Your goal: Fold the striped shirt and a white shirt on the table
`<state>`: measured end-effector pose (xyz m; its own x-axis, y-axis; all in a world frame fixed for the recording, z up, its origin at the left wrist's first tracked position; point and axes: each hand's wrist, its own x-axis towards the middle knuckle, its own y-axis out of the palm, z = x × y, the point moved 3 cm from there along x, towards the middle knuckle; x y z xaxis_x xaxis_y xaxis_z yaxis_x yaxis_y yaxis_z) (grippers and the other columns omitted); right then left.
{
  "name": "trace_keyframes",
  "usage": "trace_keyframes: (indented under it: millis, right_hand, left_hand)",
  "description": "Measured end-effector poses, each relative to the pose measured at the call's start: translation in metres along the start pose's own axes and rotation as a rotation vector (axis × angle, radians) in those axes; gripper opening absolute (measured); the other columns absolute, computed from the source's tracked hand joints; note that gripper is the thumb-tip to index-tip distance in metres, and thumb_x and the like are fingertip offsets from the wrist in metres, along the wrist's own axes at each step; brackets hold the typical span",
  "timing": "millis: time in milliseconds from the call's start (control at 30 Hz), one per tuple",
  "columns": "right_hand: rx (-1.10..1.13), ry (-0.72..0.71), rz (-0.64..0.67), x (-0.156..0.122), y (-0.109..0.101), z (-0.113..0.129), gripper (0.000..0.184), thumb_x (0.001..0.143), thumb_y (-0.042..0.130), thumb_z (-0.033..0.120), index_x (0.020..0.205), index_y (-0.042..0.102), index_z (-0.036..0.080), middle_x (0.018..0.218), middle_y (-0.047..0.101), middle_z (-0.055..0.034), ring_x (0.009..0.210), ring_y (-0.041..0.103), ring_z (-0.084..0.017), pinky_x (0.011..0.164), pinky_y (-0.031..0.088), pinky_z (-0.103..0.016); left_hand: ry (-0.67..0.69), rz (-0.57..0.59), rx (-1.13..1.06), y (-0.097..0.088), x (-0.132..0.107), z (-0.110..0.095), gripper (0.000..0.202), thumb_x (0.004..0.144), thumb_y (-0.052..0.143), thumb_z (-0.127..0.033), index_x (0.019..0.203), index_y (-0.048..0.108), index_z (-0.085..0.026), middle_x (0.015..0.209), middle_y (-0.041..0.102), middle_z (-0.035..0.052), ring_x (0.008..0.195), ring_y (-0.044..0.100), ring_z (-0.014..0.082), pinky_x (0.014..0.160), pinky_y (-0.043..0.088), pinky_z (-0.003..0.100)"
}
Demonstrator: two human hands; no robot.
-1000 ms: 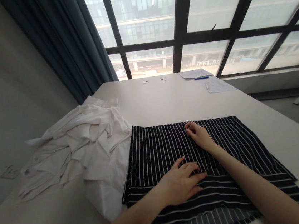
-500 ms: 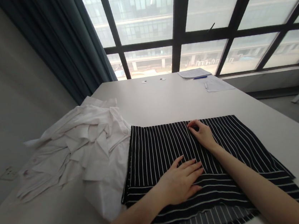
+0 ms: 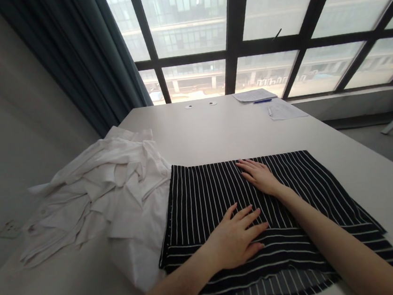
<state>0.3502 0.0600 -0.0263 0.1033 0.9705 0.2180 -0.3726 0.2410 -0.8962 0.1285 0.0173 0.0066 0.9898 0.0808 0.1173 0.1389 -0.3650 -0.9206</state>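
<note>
A black garment with white stripes lies folded and flat on the white table. Its near part shows a curved hem with the paler inner side of the cloth. My left hand rests palm down on the lower middle of the garment, fingers spread. Farther up, my right hand lies on the cloth close to its far edge, with the fingers stretched out and nothing held in them.
Left of the garment is a crumpled heap of white cloth, touching its edge. Papers and a blue pen lie at the table's far right. Beyond stand a dark curtain and a framed window.
My right hand has gone from a pinch near the far edge to lying flat, a little farther left. My left hand has stayed nearly in place on the garment.
</note>
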Motion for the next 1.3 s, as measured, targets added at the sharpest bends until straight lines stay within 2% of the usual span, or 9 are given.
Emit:
trace_keyframes:
  millis: [100,267,600,700,833,933,1033,1167,1300]
  right_hand:
    - [-0.109,0.007,0.057,-0.001,0.001,0.003,0.048,0.098,0.036,0.039,0.145,0.042,0.034,0.154,0.039,-0.0014,0.142,0.032,-0.025,0.113,0.026,-0.054]
    - [-0.151,0.013,0.1,0.0,0.002,0.003,0.052,0.097,0.035,0.046,0.148,0.036,0.035,0.156,0.035,-0.0013,0.144,0.029,-0.025,0.114,0.024,-0.053]
    - [-0.168,0.039,0.114,0.001,0.001,0.007,0.059,0.095,0.037,0.056,0.15,0.033,0.035,0.158,0.03,-0.0012,0.145,0.024,-0.029,0.115,0.02,-0.055]
    - [-0.064,0.057,0.064,0.003,-0.002,0.003,0.063,0.093,0.04,0.059,0.15,0.034,0.032,0.156,0.034,-0.004,0.144,0.027,-0.029,0.115,0.021,-0.056]
    - [0.182,0.079,-0.104,0.002,-0.017,-0.013,0.053,0.098,0.031,0.047,0.145,0.041,0.024,0.148,0.047,-0.0082,0.136,0.043,-0.021,0.112,0.033,-0.045]
    - [0.202,0.078,-0.168,-0.006,-0.026,-0.024,0.045,0.097,0.031,0.036,0.132,0.056,0.021,0.142,0.053,-0.0092,0.133,0.046,-0.019,0.112,0.034,-0.041]
    - [0.138,0.067,-0.147,-0.016,-0.026,-0.029,0.039,0.093,0.04,0.032,0.123,0.063,0.021,0.139,0.057,-0.0097,0.133,0.046,-0.024,0.113,0.03,-0.048]
    - [-0.152,0.092,-0.019,-0.025,-0.018,-0.028,0.046,0.096,0.037,0.038,0.137,0.052,0.026,0.149,0.046,-0.0056,0.14,0.035,-0.028,0.113,0.024,-0.056]
    - [-0.318,0.134,0.075,-0.028,-0.019,-0.032,0.053,0.098,0.029,0.05,0.146,0.04,0.032,0.156,0.035,-0.0005,0.144,0.027,-0.029,0.113,0.024,-0.055]
  left_hand:
    - [0.001,0.003,-0.003,0.0,0.0,0.0,0.047,0.102,0.034,-0.046,0.144,0.041,-0.027,0.155,0.036,0.0062,0.145,0.028,0.0256,0.116,0.022,0.056]
    - [0.008,-0.014,0.005,0.0,-0.001,0.0,0.044,0.101,0.038,-0.044,0.143,0.043,-0.031,0.154,0.038,0.0051,0.144,0.031,0.0267,0.116,0.019,0.059]
    - [0.011,0.014,0.017,0.002,-0.003,-0.003,0.043,0.101,0.038,-0.044,0.143,0.04,-0.038,0.157,0.032,0.0044,0.144,0.029,0.0321,0.112,0.018,0.068]
    - [0.011,0.044,0.016,0.001,-0.004,-0.006,0.047,0.101,0.036,-0.047,0.147,0.033,-0.038,0.159,0.027,0.007,0.145,0.025,0.0323,0.111,0.018,0.068]
    - [-0.068,0.033,-0.008,-0.003,-0.004,-0.005,0.054,0.101,0.033,-0.049,0.151,0.026,-0.029,0.158,0.029,0.0102,0.146,0.024,0.0275,0.115,0.022,0.059]
    - [-0.143,-0.002,0.055,-0.008,0.001,0.007,0.052,0.101,0.035,-0.047,0.147,0.034,-0.024,0.157,0.032,0.0116,0.146,0.023,0.0267,0.116,0.024,0.054]
    - [-0.205,-0.015,0.154,-0.012,0.011,0.031,0.056,0.099,0.039,-0.049,0.148,0.032,-0.023,0.159,0.025,0.0133,0.148,0.018,0.0294,0.116,0.02,0.058]
    - [-0.331,0.029,0.182,-0.016,0.017,0.068,0.059,0.098,0.034,-0.057,0.152,0.024,-0.034,0.162,0.014,0.0099,0.148,0.01,0.0332,0.114,0.015,0.064]
    - [-0.37,0.039,0.174,-0.02,0.008,0.088,0.061,0.097,0.027,-0.063,0.153,0.017,-0.04,0.163,0.012,0.0054,0.149,0.007,0.0316,0.115,0.012,0.063]
